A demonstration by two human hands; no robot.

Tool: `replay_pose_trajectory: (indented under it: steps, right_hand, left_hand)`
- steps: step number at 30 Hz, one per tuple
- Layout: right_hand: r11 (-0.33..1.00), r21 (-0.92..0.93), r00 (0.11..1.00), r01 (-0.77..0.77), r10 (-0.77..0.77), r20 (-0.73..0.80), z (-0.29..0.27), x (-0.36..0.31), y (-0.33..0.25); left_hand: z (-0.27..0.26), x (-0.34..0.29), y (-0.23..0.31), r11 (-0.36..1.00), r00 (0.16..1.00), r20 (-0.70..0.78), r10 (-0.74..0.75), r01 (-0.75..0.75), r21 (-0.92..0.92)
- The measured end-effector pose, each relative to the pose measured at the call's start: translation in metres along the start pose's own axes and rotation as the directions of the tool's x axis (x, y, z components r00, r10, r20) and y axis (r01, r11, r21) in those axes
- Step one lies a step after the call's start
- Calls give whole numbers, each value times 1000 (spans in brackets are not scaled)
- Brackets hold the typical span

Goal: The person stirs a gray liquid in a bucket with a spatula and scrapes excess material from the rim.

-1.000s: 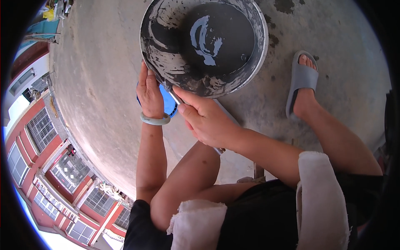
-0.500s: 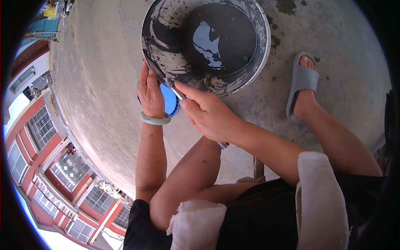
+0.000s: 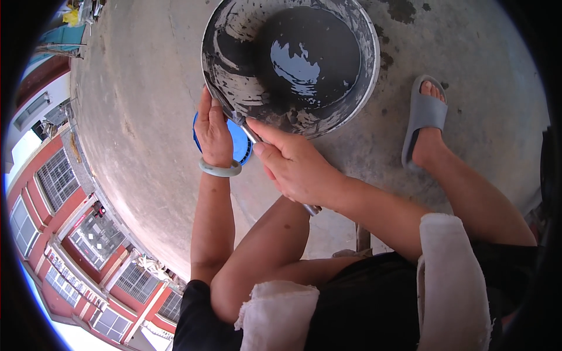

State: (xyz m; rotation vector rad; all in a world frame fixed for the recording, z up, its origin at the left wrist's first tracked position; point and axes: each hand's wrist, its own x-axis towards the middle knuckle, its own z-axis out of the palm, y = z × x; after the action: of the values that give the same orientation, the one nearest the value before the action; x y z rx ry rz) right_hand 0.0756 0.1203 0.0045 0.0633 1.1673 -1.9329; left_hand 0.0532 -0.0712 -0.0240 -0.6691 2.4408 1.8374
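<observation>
A blackened wok [image 3: 293,64] is steadied at its near rim by the left hand [image 3: 213,131], fingers curled together over the edge, so it seems, to stop the pan from sliding. A metal scraper [image 3: 249,131] is clamped in the right hand [image 3: 298,169], fingers wrapped tight round the handle; its working end is pressed against the inner wall just beyond the fingertips, apparently to lift the crust. A pool of dark water [image 3: 298,64] is seen farther out, in the bottom of the pan. A blue lid [image 3: 239,143] is tucked between the two hands, half hidden under the left palm. A jade-green bangle [image 3: 219,169] is worn at the left wrist. Everything is set on bare grey concrete [image 3: 140,117], outdoors, with wet stains beyond the wok. A grey slipper [image 3: 424,120] is planted to the right of the right hand.
</observation>
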Motion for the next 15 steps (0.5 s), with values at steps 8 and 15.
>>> replay_pose_trajectory:
  steps: [8, 15]
  right_hand:
    - [998, 11, 998, 57, -57, -32, 6, 11, -6]
    - [990, -41, 987, 138, -141, -82, 8, 3, 3]
  left_hand:
    - [-2, -1, 4, 1000, 1000, -13, 7, -7, 1]
    - [-7, 3, -3, 996, 998, -48, 38, -42, -74]
